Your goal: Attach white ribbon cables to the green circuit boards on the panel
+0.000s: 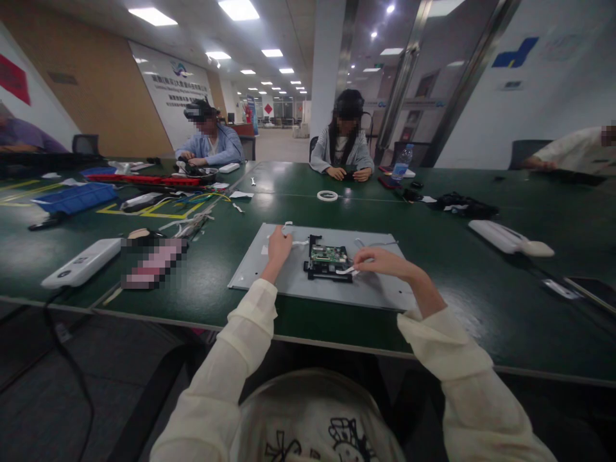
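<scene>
A flat grey panel lies on the table before me. On its middle sits a green circuit board in a black frame. My right hand is at the frame's right side, thumb and fingers pinched on a white strip that reaches over the frame's corner. My left hand is over the panel's far left part, its fingers curled inward. White scraps show beside those fingers, and a pale strip runs from there toward the board. What the left fingertips hold, if anything, is hidden.
White power banks lie left and right. A tape roll is beyond the panel. Blue tray and cables are at left. A water bottle stands near a seated person; others sit around the table.
</scene>
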A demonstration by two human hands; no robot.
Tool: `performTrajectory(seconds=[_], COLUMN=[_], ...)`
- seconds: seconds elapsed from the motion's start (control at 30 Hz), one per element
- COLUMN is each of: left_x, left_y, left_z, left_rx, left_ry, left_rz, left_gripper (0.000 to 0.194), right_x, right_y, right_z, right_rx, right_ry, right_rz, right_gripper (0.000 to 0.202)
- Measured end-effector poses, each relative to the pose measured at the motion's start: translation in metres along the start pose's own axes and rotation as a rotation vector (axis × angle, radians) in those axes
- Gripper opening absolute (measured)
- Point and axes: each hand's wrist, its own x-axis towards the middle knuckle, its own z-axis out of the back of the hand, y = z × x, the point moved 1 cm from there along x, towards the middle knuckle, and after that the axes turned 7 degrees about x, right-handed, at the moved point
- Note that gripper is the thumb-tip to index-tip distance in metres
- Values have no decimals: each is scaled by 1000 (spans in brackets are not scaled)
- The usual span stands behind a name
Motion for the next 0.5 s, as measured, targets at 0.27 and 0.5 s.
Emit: performTrajectory(seconds=[0.27,0.5], left_x=[1,1], left_y=[0,0], left_z=[-1,-1], left_rx=[-1,-17], left_ry=[10,10], left_rz=[-5,-18], left_gripper=[28,27], right_x=[1,-4], right_y=[1,-1], right_z=[-4,2], right_rx=[39,36], right_ry=[21,-44], right_rz=[-50,-97], right_gripper=[35,37])
